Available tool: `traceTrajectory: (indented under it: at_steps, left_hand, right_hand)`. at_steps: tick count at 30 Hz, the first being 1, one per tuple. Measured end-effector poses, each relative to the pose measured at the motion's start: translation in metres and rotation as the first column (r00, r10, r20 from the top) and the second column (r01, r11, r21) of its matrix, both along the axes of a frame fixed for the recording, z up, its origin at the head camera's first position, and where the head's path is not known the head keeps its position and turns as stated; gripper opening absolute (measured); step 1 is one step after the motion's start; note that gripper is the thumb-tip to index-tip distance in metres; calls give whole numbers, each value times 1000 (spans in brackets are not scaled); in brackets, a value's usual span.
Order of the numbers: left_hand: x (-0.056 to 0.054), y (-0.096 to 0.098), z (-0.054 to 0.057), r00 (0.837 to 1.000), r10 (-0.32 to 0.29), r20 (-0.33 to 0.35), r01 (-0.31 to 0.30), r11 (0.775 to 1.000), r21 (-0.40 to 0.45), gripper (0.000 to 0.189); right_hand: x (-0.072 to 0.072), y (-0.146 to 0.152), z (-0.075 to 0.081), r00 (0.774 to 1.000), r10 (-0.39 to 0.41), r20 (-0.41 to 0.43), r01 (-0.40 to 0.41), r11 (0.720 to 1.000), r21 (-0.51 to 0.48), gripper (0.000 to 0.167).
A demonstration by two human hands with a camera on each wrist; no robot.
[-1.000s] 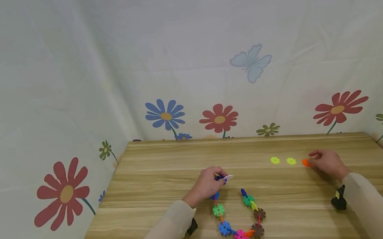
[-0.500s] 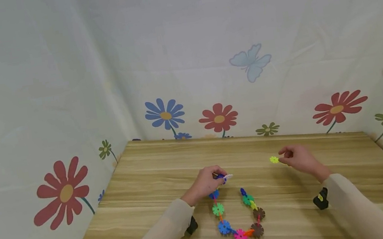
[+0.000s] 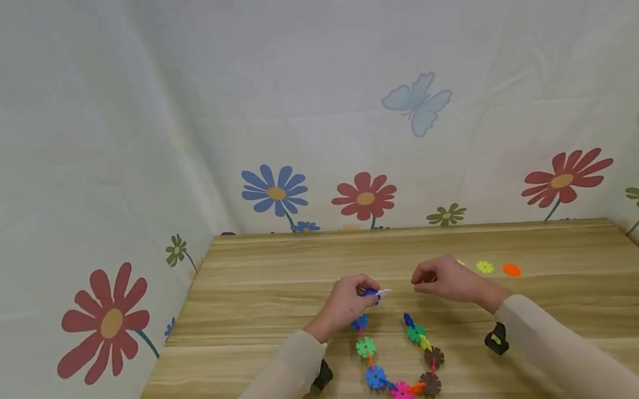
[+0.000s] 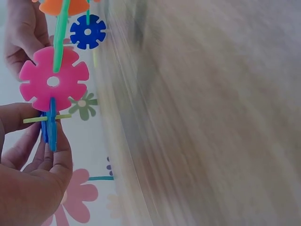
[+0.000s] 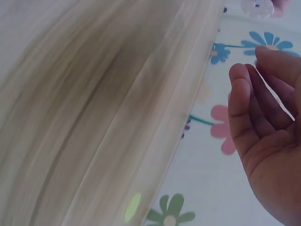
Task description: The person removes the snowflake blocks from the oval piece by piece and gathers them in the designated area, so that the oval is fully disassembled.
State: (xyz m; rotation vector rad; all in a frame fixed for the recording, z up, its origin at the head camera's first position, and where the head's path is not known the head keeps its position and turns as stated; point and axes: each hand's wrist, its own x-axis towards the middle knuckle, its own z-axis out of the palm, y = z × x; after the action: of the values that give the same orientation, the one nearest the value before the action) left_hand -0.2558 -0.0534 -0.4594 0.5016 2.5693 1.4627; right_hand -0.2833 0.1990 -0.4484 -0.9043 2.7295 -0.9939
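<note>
My left hand (image 3: 347, 308) pinches the end of a chain of interlocking notched plastic discs, at a dark blue disc (image 3: 372, 296) with a white disc (image 3: 384, 292) jutting from it. In the left wrist view, the fingers grip blue discs (image 4: 52, 132) seen edge-on, below a pink disc (image 4: 35, 80). From that hand, the chain curves over the table through a light green disc (image 3: 366, 347) and a pink disc to brown ones, up to a dark blue end (image 3: 408, 319). My right hand (image 3: 450, 280) hovers to the right, fingers bent with nothing between them.
Behind the right hand, two loose yellow discs (image 3: 484, 267), one partly hidden, and an orange disc (image 3: 511, 270) lie in a row on the wooden table (image 3: 280, 266). A printed cloth (image 3: 292, 94) with flowers hangs along the table's back and left.
My right hand has moved left from the orange disc, past the yellow discs, toward the left hand. The loose discs stay on the table. The left hand keeps its grip in nearly the same place.
</note>
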Motion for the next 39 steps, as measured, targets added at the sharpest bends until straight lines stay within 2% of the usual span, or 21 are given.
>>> traceTrajectory:
  at_steps: [10, 16, 23, 32, 39]
  left_hand:
    - [-1, 4, 1, 1000, -2, 21, 2, 1000, -1, 16]
    - [0, 5, 2, 1000, -14, 11, 14, 1000, -12, 19]
    - [1, 6, 4, 1000, -23, -7, 23, 999, -26, 18]
    - [2, 4, -1, 1000, -18, 17, 18, 1000, -8, 31]
    - [5, 1, -2, 1000, -16, -1, 16, 1000, -19, 32]
  right_hand:
    - [1, -27, 1, 997, 53, -61, -57, 997, -51, 12]
    - [2, -35, 0, 996, 71, -53, -75, 995, -65, 5]
    - [4, -40, -1, 993, 104, -61, -108, 991, -78, 6]
    - [5, -44, -4, 992, 88, -86, -97, 991, -96, 5]
    - [4, -44, -5, 990, 74, -119, -88, 989, -116, 4]
